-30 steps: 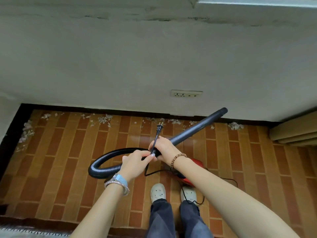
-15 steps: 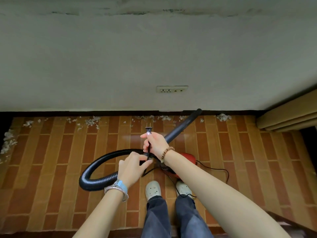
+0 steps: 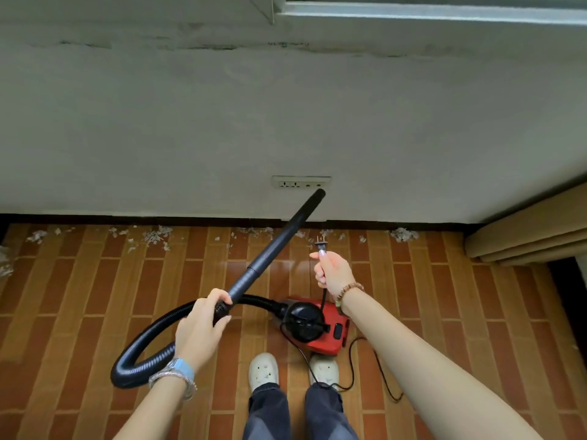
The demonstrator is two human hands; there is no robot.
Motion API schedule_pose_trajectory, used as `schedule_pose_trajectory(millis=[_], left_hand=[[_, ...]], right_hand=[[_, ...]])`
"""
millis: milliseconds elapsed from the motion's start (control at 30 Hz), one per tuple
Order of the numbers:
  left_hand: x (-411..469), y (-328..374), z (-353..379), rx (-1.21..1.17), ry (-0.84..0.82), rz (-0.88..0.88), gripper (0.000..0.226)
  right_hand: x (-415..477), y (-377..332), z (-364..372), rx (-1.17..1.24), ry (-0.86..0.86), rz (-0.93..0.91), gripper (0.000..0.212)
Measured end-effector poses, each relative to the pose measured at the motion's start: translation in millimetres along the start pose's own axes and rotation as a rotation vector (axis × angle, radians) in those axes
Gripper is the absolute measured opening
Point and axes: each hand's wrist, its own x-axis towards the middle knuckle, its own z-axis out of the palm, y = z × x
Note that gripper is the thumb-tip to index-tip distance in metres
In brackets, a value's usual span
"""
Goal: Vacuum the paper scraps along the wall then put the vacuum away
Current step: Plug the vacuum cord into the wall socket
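A small red and black vacuum (image 3: 320, 328) sits on the tiled floor just ahead of my feet. Its ribbed black hose (image 3: 143, 347) loops left and joins a rigid black tube (image 3: 276, 246) that points up toward the wall. My left hand (image 3: 200, 328) grips the hose where it meets the tube. My right hand (image 3: 333, 271) holds the black power plug (image 3: 322, 244) upright, prongs up, below the white wall socket strip (image 3: 301, 182). White paper scraps (image 3: 155, 235) lie scattered along the base of the wall.
The black power cord (image 3: 378, 369) trails on the floor right of the vacuum. Rolled beige mats (image 3: 527, 233) lie against the wall at the right. More scraps (image 3: 4, 265) sit in the left corner. My white shoes (image 3: 263, 369) stand behind the vacuum.
My hands have separated: the right one carried the plug right and forward, the left one took the hose alone. The tube tip swung up toward the socket.
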Motion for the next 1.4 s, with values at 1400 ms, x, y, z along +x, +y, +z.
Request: schedule_pose_trajectory(millis=[1400], left_hand=[[104.2, 113.9, 25.7, 0.056, -0.048, 0.177, 0.05]], right_hand=[[23.6, -9.5, 57.2, -0.057, -0.17, -0.15, 0.025]])
